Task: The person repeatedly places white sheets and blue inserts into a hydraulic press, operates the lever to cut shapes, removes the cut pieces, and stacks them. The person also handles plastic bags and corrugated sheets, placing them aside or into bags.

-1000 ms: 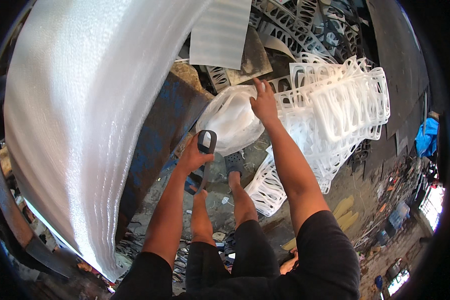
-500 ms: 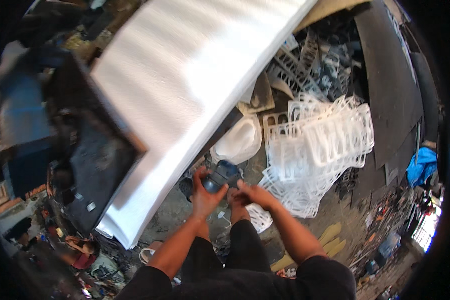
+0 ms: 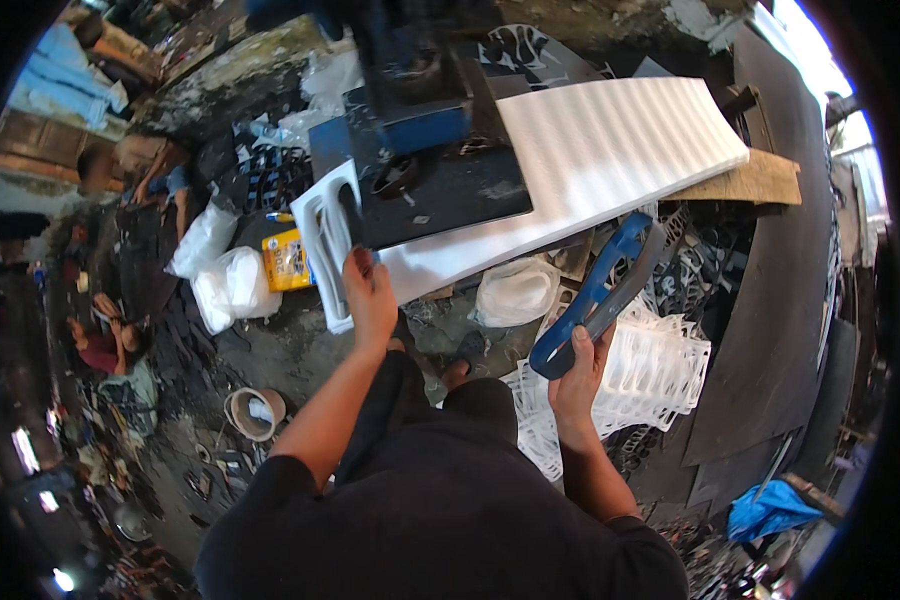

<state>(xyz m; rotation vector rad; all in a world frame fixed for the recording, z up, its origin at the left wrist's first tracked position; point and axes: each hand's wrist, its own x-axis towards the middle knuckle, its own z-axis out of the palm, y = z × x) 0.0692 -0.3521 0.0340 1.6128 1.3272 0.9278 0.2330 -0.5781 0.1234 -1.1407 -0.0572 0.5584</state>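
Note:
In my right hand [image 3: 580, 385] is a blue sole-shaped cutting die [image 3: 592, 300], a long rounded metal band with open middle, tilted up and away from me. My thumb lies along its near end. My left hand [image 3: 372, 305] is closed at the right edge of a white foam sheet with long rounded cutouts [image 3: 322, 255], at the left end of the dark work table [image 3: 460, 205]. A dark elongated shape shows just above those fingers; whether it is an opening or a separate piece I cannot tell. A large white ribbed foam sheet [image 3: 610, 150] slants across the table's right side.
Cut-out white sheets [image 3: 660, 365] lie piled on the floor at right, below dark scraps. A white bag [image 3: 518, 292] rests beneath the foam sheet. At left are a yellow packet [image 3: 287, 260], white plastic bags [image 3: 232, 285], a bucket [image 3: 255, 412] and two people nearby.
My hands, earlier close together at a dark blue object low in front of me, are now apart. The left reaches the white cutout sheet; the right holds the die. The view has swung left.

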